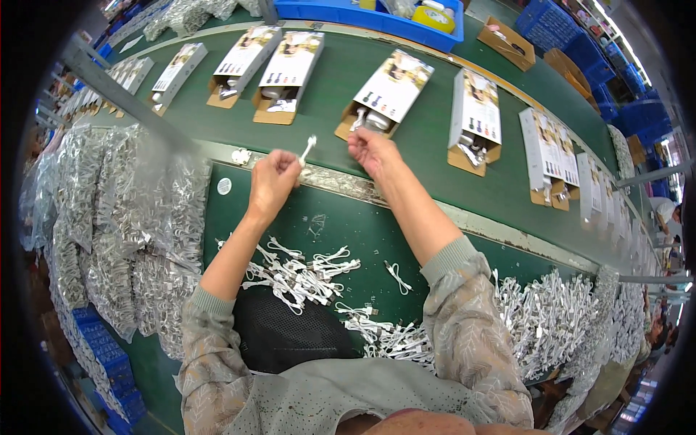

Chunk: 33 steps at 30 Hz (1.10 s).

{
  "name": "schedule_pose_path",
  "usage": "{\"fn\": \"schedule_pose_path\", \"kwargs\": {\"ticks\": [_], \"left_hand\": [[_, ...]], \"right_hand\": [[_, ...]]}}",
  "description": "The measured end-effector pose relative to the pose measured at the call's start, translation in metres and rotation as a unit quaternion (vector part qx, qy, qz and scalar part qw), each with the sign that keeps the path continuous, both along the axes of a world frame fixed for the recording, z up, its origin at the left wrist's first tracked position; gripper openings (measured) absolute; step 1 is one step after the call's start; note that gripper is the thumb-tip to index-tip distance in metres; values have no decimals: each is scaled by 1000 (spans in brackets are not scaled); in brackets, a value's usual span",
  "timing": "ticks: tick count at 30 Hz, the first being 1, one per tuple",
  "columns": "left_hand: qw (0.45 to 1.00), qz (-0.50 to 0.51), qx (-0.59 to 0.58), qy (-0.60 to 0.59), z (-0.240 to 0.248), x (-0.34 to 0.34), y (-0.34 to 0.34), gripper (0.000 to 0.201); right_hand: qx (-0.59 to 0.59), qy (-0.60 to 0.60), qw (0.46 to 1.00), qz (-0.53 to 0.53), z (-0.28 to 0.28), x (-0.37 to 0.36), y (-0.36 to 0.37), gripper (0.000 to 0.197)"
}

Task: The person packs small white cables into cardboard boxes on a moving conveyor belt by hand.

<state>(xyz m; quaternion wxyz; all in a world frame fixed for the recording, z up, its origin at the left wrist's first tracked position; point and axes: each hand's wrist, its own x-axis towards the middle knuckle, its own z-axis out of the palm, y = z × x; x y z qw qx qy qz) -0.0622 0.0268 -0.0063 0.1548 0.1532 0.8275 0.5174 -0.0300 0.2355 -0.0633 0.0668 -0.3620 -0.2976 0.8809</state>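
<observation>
My left hand (274,183) is closed on a short white charging cable (309,148), its end standing up beyond the fingertips over the near edge of the belt. My right hand (374,154) is pinched at the open end of a white printed box (394,87) with a brown cardboard flap. A second white cable (359,118) shows at its fingertips, partly inside the opening beside a rounded white item (377,120). Below my hands, a loose pile of white cables (301,279) lies on the green table (326,217), and a single cable (397,278) lies apart.
More open boxes (475,119) line the green conveyor belt (217,130) on both sides. Plastic-wrapped cable bundles (138,232) are stacked at left. A large cable heap (551,319) lies at right. A blue tray (333,10) stands beyond the belt; a metal post (119,94) slants at left.
</observation>
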Motion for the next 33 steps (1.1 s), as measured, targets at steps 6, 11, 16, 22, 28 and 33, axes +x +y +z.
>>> {"fn": "schedule_pose_path", "kwargs": {"ticks": [6,11,16,22,28,33], "left_hand": [[991,125,42,36,-28,-57,32,19],[992,36,-10,119,-32,-66,81,41],[934,-248,-42,255,-23,22,68,42],[823,-551,-48,128,9,179,51,84],[846,-505,-117,128,-1,180,44,82],[884,-372,-204,197,-1,114,12,14]], "right_hand": [[168,-65,974,135,16,26,4,41],[566,-91,748,333,67,133,13,36],[696,-237,489,469,130,251,24,49],[547,-303,513,587,116,313,14,65],[550,-108,683,468,86,274,-9,26],[447,-84,812,365,73,241,-20,24]]}}
